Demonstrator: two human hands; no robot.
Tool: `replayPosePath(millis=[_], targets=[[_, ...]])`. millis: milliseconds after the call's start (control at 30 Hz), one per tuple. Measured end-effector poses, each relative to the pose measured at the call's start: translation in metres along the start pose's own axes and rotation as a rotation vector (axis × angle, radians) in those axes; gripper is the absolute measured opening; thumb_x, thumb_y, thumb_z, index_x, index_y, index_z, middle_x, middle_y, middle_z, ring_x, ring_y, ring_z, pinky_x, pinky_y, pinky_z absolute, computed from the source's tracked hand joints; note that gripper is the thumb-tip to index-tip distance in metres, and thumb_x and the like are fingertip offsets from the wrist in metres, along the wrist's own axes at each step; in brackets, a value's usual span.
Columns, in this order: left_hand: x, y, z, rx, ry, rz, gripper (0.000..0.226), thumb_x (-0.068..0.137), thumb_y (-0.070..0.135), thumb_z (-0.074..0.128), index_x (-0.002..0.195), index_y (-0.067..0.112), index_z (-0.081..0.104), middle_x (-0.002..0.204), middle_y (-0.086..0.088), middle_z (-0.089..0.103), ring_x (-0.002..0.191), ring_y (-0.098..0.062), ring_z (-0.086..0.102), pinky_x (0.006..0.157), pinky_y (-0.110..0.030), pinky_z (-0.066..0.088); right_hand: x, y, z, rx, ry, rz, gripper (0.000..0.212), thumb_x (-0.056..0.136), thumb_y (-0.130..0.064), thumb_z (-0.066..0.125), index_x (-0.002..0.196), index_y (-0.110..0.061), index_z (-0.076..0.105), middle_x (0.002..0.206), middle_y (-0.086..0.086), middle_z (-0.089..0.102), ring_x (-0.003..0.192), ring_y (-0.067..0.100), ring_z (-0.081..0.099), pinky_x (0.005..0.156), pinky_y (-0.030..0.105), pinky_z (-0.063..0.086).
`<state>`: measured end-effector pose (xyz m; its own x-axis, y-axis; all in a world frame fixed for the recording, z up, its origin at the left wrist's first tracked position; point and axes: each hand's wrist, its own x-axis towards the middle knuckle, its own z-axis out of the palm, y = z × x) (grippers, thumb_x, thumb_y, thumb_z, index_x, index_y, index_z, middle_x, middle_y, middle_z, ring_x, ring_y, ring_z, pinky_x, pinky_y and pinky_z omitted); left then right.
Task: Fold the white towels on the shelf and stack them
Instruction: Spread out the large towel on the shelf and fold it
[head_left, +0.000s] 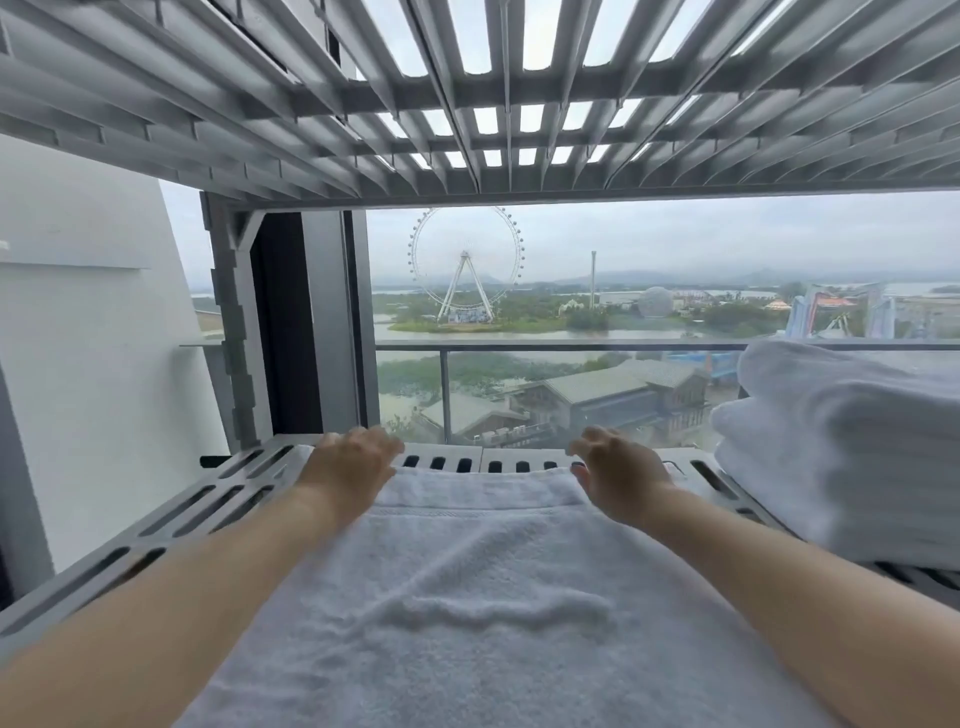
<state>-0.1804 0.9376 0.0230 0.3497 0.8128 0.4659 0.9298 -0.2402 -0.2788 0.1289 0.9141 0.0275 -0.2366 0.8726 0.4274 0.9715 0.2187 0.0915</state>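
The grey slatted shelf (171, 512) carries everything (a second slatted deck roofs it over). One white towel (483, 597) lies spread flat on it. Its long axis runs from the near edge of the view away to the far side, and its far hem lies crosswise, left to right.

On the right of the shelf, well apart from the hem, sits one stack of folded towels (841, 457). I count three layers in it, though the folds blur together.

Two hands work the far hem. The left hand (348, 462) lies palm down on the far-left corner, fingers stretched loosely past the edge onto the slats. The right hand (621, 475) sits at the far-right corner, fingers spread and slightly curved, thumb at the hem. Neither visibly has hold of any cloth.

The hem therefore lies right under both sets of fingers, each hand equally near its own corner. A fold would probably bring that hem towards the near side. The right hand is the nearer one to the stack.
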Motion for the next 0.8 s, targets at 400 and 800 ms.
replayPosePath(millis=[400,800], targets=[[-0.087,0.077,-0.037,-0.349,-0.513,0.186,0.063,0.089,0.067,0.008,0.146,0.041,0.000,0.157,0.013,-0.009,0.142,-0.005,-0.011,0.115,-0.051,-0.009,-0.094,-0.036,-0.016,0.171,-0.493,-0.009,0.061,0.092,-0.064,0.012,0.147,-0.040,0.007,0.158,-0.011,-0.003,0.145,0.012,-0.006,0.115,0.049,-0.007],[-0.125,0.089,-0.067,-0.352,-0.609,0.241,0.067,0.088,0.071,0.014,0.146,0.042,-0.002,0.158,0.011,-0.008,0.144,-0.012,-0.009,0.114,-0.056,-0.005,-0.148,-0.047,-0.051,0.104,-0.560,0.130,0.063,0.088,-0.070,0.017,0.145,-0.046,0.006,0.158,-0.014,-0.003,0.146,0.018,-0.003,0.111,0.063,-0.003]])
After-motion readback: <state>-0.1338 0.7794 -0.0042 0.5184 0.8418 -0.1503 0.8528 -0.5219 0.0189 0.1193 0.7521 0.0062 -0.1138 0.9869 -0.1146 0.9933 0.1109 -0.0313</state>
